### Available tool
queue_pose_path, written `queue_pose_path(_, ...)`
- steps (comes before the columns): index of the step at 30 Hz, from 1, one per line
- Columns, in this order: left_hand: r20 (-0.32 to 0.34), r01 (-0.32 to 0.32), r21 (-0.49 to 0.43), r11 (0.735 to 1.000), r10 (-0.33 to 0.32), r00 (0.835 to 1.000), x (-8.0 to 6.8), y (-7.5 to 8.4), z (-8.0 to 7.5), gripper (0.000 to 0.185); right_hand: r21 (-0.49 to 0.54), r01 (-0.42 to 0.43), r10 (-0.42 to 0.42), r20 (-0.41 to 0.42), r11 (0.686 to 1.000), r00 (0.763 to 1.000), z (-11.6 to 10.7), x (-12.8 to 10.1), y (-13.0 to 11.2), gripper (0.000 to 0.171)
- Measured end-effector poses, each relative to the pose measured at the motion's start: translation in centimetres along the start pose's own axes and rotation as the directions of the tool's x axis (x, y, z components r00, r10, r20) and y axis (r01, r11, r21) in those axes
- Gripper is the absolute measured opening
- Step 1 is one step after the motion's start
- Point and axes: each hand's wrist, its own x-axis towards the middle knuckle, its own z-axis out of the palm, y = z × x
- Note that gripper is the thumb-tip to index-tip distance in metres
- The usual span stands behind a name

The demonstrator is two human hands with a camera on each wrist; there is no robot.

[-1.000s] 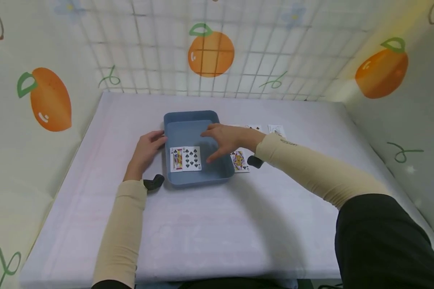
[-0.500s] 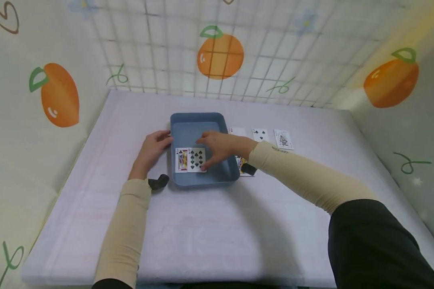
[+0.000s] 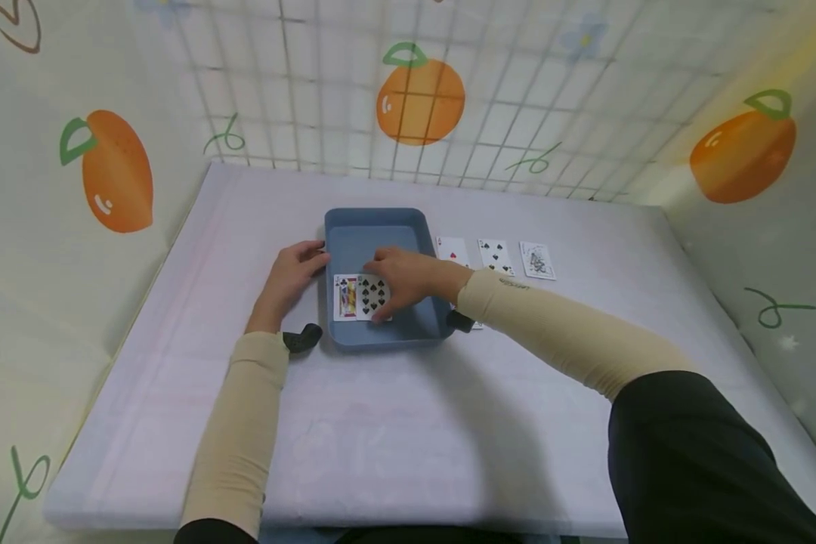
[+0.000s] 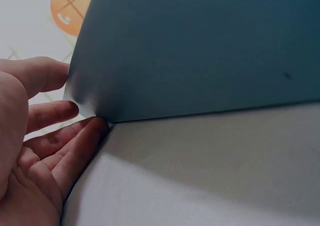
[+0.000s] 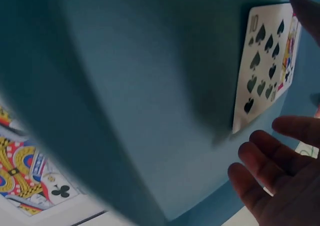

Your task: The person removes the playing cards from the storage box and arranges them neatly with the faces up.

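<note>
A plain blue tray (image 3: 374, 227) holds a black-pipped ten of spades (image 3: 372, 296) on a pale lilac table (image 3: 394, 423).

I see one blue tray (image 3: 374, 227), two cards in it, and four cards on my desk (image 3: 394, 423).

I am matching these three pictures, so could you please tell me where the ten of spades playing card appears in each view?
Head view: the ten of spades playing card lies in the blue plastic tray, partly under the right hand.
Left wrist view: not in it; only the tray's outer wall shows.
Right wrist view: upper right, on the tray floor.
Shared landmark: the blue tray.
</note>
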Motion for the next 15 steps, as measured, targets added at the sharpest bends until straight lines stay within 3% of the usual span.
queue_pose_path(8,0.005,-0.017,-0.013,1.0,0.017,1.0,0.2,0.0,0.0,0.049,-0.026,-0.046,0.046,0.027,0.999,0.999,0.3,0.8,-0.5,0.1)
queue_pose_path(15,-0.008,-0.025,0.012,1.0,0.025,1.0,0.2,-0.1,-0.2,0.047,-0.055,-0.037,0.039,0.031,0.998,0.999,0.4,1.5,-0.8,0.099)
